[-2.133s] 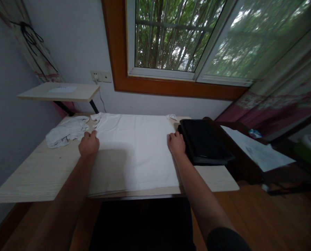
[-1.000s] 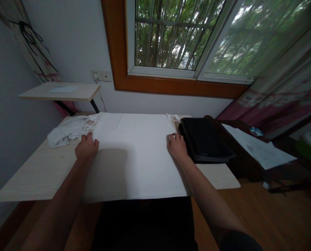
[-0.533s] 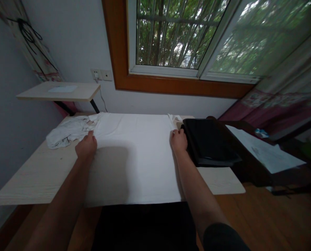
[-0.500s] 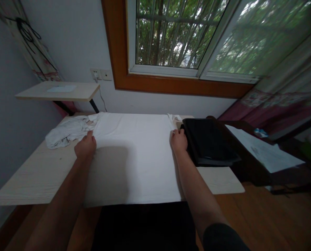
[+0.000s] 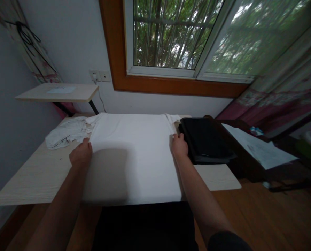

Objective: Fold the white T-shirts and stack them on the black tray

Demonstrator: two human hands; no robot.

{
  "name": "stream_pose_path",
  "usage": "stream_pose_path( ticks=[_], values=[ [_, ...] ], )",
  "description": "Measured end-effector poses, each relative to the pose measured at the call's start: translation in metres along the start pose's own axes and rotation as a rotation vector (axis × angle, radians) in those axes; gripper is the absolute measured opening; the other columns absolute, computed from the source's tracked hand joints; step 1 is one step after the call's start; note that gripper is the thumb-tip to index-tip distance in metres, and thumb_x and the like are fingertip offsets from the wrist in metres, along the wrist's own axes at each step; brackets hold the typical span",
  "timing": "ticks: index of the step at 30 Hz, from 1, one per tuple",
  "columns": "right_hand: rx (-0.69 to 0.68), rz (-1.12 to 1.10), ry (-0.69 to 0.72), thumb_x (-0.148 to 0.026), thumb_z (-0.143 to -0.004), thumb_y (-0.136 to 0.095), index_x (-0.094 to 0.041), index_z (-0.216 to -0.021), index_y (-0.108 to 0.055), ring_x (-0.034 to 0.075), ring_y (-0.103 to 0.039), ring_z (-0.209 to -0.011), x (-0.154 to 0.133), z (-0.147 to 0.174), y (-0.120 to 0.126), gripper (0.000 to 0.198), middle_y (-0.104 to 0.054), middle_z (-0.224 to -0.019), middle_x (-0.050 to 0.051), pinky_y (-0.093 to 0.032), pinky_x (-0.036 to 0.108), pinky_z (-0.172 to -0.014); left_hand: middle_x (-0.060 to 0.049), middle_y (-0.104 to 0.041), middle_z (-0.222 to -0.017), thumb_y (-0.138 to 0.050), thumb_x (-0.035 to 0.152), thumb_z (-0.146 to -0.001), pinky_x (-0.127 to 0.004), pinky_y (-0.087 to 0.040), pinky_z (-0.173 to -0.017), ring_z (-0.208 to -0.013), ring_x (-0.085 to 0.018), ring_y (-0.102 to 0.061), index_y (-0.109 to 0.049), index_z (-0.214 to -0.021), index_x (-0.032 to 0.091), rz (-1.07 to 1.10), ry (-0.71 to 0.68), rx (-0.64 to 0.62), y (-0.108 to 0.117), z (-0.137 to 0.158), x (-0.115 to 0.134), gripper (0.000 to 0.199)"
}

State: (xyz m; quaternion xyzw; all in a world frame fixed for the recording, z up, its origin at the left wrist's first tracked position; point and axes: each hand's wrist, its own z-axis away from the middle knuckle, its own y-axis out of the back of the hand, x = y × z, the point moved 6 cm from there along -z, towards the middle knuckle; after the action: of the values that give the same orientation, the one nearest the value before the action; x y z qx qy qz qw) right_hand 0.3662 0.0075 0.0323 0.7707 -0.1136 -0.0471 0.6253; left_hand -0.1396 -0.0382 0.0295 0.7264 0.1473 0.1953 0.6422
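White garment (image 5: 134,157) lies flat on the wooden table (image 5: 30,177), spread between the 2 hands. Left hand (image 5: 80,157) sits at its left edge, fingers curled together on the cloth; right hand (image 5: 179,146) at its right edge, fingers likewise bent and close. Whether either pinches the fabric: cannot tell. Long axis runs from the near table edge toward the window wall; near hem overhangs the edge. Crumpled white cloth (image 5: 65,132) lies just left; black tray (image 5: 203,143) just right.
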Motion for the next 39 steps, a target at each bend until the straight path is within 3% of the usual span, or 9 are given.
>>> stream_pose_path(
  ticks=[11,15,18,22,27,33,39],
  values=[
    [-0.016,0.088,0.022,-0.02,-0.104,-0.041,-0.021,-0.124,-0.061,0.016,-0.07,-0.07,0.004,0.046,0.01,0.029,-0.055,-0.121,0.014,-0.046,0.025,-0.056,-0.014,-0.071,-0.126,-0.027,0.043,-0.105,-0.046,-0.051,-0.083,-0.101,-0.033,-0.07,-0.047,-0.145,0.031,0.029,-0.03,-0.039,0.005,0.049,-0.027,0.046],
    [-0.039,0.096,0.049,-0.02,-0.104,-0.039,-0.021,-0.123,-0.06,0.016,-0.067,-0.07,0.007,0.058,0.011,0.029,-0.055,-0.12,0.013,-0.046,0.026,-0.06,-0.014,-0.069,-0.129,-0.028,0.043,-0.105,-0.047,-0.051,-0.083,-0.099,-0.034,-0.07,-0.043,-0.151,0.031,0.005,-0.029,-0.078,0.004,0.062,-0.037,0.05],
    [-0.012,0.081,0.104,-0.021,-0.105,-0.039,-0.019,-0.12,-0.062,0.02,-0.065,-0.082,0.008,0.058,0.015,0.028,-0.057,-0.118,0.015,-0.046,0.029,-0.067,-0.015,-0.068,-0.129,-0.029,0.041,-0.104,-0.047,-0.052,-0.083,-0.099,-0.033,-0.069,-0.041,-0.153,0.029,-0.016,-0.061,-0.061,0.008,0.064,-0.037,0.051],
    [0.067,0.036,0.207,-0.021,-0.104,-0.042,-0.016,-0.117,-0.065,0.03,-0.057,-0.104,0.0,0.04,0.027,0.028,-0.059,-0.115,0.017,-0.045,0.035,-0.08,-0.017,-0.064,-0.125,-0.034,0.04,-0.103,-0.045,-0.051,-0.083,-0.107,-0.034,-0.063,-0.044,-0.151,0.023,-0.086,-0.155,0.082,0.024,0.055,-0.024,0.052],
    [0.087,-0.072,0.289,-0.021,-0.102,-0.047,-0.017,-0.123,-0.066,0.031,-0.049,-0.113,-0.03,0.0,0.029,0.029,-0.06,-0.12,0.016,-0.041,0.038,-0.09,-0.017,-0.058,-0.132,-0.041,0.036,-0.101,-0.043,-0.048,-0.092,-0.118,-0.035,-0.054,-0.053,-0.144,0.021,-0.095,-0.255,0.154,0.03,0.024,0.013,0.047],
    [0.105,-0.154,0.281,-0.028,-0.103,-0.047,-0.018,-0.122,-0.066,0.029,-0.048,-0.113,-0.053,-0.038,0.009,0.029,-0.06,-0.124,0.014,-0.039,0.037,-0.092,-0.018,-0.053,-0.138,-0.044,0.035,-0.099,-0.047,-0.048,-0.091,-0.119,-0.038,-0.05,-0.057,-0.14,0.023,0.003,-0.141,0.119,0.016,-0.012,0.046,0.044],
    [0.127,-0.184,0.204,-0.029,-0.102,-0.047,-0.016,-0.115,-0.066,0.028,-0.047,-0.109,-0.044,-0.042,-0.002,0.026,-0.06,-0.115,0.014,-0.038,0.036,-0.09,-0.018,-0.052,-0.13,-0.038,0.028,-0.102,-0.041,-0.046,-0.09,-0.117,-0.033,-0.05,-0.064,-0.134,0.023,0.074,-0.118,0.153,0.007,-0.02,0.039,0.042]
  ],
)
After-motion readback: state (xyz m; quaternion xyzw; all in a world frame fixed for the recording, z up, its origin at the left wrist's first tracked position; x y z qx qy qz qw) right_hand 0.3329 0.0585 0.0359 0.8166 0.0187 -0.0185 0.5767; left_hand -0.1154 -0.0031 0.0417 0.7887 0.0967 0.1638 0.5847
